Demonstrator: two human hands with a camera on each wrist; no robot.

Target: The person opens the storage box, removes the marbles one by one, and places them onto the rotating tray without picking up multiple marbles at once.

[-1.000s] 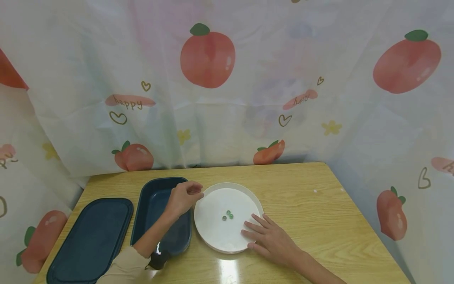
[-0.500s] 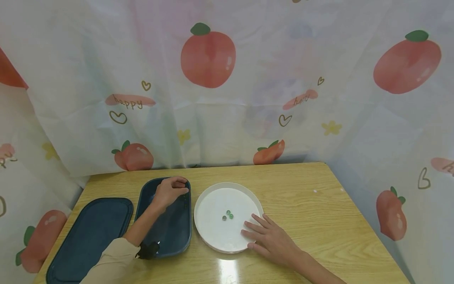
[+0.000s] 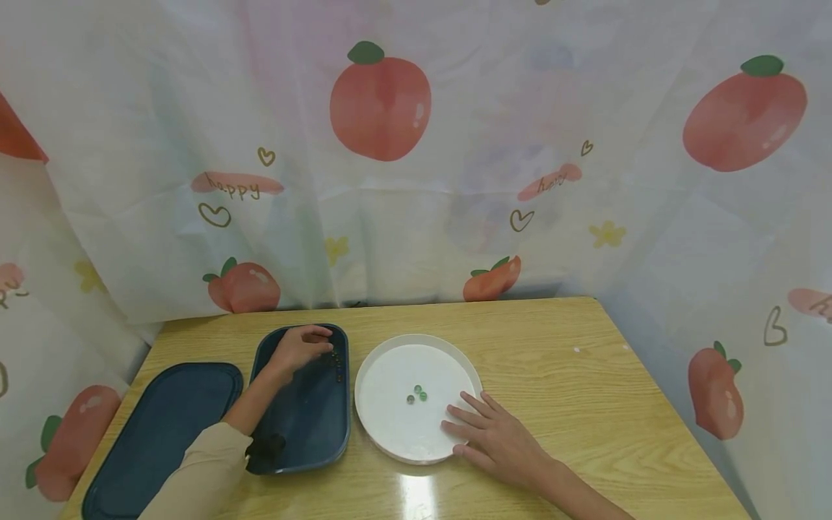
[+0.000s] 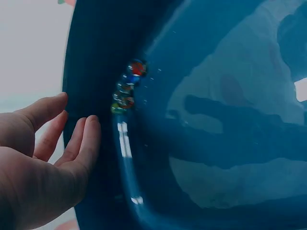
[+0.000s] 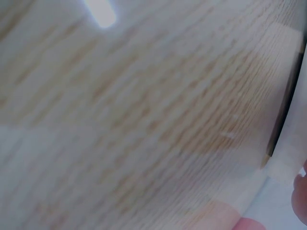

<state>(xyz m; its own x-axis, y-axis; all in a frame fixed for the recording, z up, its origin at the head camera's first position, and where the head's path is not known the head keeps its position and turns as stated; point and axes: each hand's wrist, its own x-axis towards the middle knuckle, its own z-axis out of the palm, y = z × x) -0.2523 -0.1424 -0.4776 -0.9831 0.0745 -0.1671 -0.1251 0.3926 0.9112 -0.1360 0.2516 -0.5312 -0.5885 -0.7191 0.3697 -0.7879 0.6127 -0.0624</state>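
Observation:
My left hand [image 3: 299, 352] hovers over the far end of a deep dark blue tray [image 3: 305, 422]. Its fingers are loosely bent, and nothing shows between them in the left wrist view. Close to the fingertips, a short line of several coloured glass marbles [image 4: 125, 91] lies along the tray's inner side. To the right stands a round white plate [image 3: 390, 430] with a raised rim, holding 3 greenish marbles [image 3: 417, 395] near its middle. With fingers spread, my right hand [image 3: 499, 442] rests at the plate's right rim; only bits of its fingers [image 5: 300, 199] appear in the right wrist view.
A flat dark blue lid-like tray [image 3: 165, 433] lies at the left of the wooden table [image 3: 559, 375]. Behind the table hangs a white curtain [image 3: 442, 238] printed with peaches. Two small white specks lie toward the table's right side.
My left hand has moved left, from beside the white plate to over the blue tray, uncovering the marbles along its side. My right hand and the greenish marbles stay put.

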